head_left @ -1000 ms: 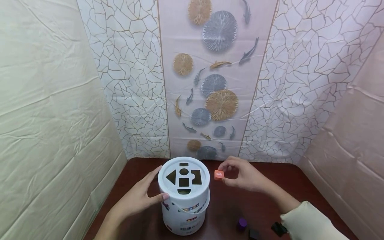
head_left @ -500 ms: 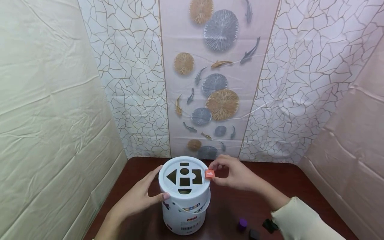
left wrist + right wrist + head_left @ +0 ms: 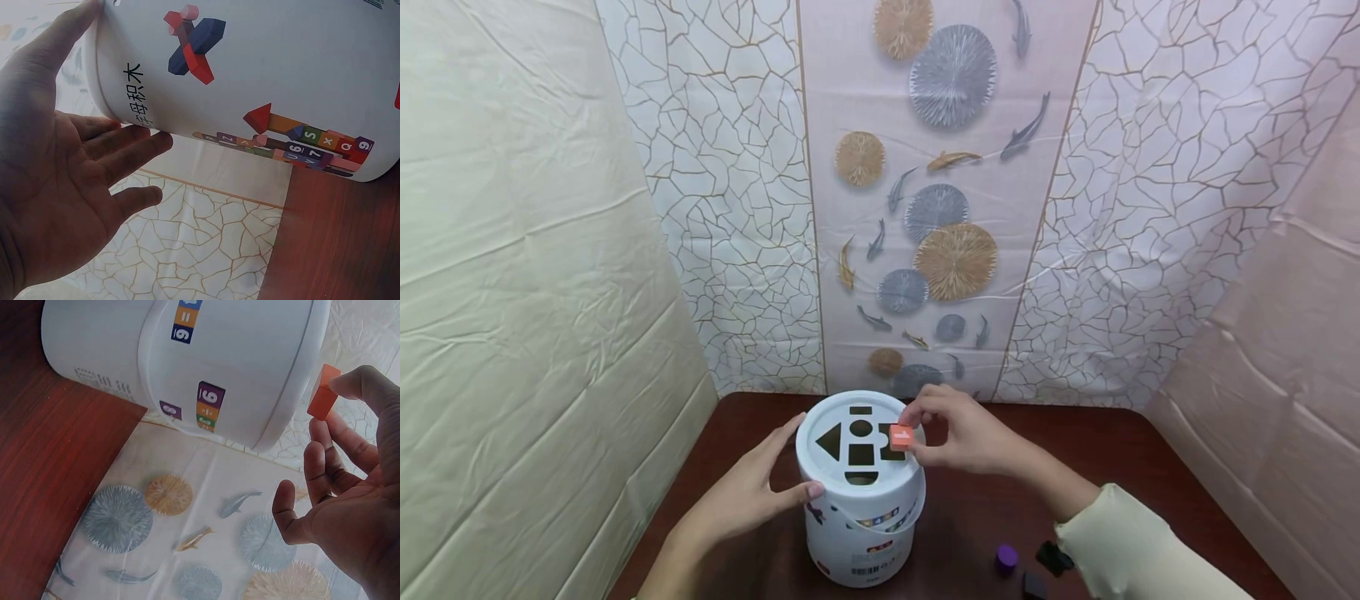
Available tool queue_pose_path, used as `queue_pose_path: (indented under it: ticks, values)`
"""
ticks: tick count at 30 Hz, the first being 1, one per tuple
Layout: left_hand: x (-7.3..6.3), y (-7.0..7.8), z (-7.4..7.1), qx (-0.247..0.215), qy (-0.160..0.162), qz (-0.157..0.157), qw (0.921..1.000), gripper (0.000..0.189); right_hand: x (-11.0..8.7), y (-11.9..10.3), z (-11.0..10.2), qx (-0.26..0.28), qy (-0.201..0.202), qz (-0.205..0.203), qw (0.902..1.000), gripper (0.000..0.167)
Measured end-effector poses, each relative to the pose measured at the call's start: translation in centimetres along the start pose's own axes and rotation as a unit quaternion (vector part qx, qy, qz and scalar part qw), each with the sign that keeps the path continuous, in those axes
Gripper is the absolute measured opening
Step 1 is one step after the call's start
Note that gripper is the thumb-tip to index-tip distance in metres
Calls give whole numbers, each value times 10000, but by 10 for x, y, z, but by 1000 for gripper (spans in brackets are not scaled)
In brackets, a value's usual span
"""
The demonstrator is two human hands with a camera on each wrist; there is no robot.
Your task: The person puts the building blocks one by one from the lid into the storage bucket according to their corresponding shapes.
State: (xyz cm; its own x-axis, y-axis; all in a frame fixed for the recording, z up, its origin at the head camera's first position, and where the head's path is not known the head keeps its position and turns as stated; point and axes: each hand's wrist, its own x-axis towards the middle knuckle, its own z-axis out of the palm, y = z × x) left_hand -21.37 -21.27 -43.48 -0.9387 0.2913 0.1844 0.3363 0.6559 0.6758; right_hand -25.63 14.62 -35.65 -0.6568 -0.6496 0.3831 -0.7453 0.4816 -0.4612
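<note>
A white bucket [image 3: 859, 542] printed with colorful block pictures stands upright, with a carry handle hanging at its front right. Its lid [image 3: 823, 473] has cutouts: a triangle, a circle, rectangles and other shapes. My left hand [image 3: 752, 487] spreads around the lid's left side, thumb at the front and fingers behind, nearly straight against the bucket. My right hand [image 3: 958, 429] pinches a small orange block [image 3: 902, 437] marked with a white 1 between thumb and fingertips. That block hovers close over the right-hand notched cutout and partly covers it in the head view.
Near the front of the dark red table [image 3: 970, 508], to the right of the bucket, lies a purple round block [image 3: 1007, 558]. A dark block [image 3: 1034, 586] sits beside it at the frame's bottom edge. Patterned curtain [image 3: 917, 208] hangs behind the table.
My right hand has carried the orange block leftward, from beside the bucket to over the lid's right cutout. My left hand and the bucket stay in place.
</note>
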Motion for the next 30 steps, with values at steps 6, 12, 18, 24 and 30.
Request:
queue_pose_path:
  ticks: [6, 12, 18, 24, 30]
  values:
    - [0, -1, 0, -2, -4, -7, 10000, 112, 9, -5, 5, -13, -51, -100, 9999, 29]
    - [1, -2, 1, 13, 19, 7, 10000, 112, 16, -10, 13, -3, -257, -24, 9997, 28]
    - [2, -3, 2, -40, 45, -8, 10000, 112, 21, -15, 24, -50, -346, -87, 9994, 27]
    - [3, -3, 3, -89, -26, -238, 9997, 112, 25, -18, 30, -104, -358, -165, 9992, 24]
    - [2, -3, 3, -106, -14, -269, 9996, 113, 27, -17, 34, -121, -379, -281, 9988, 23]
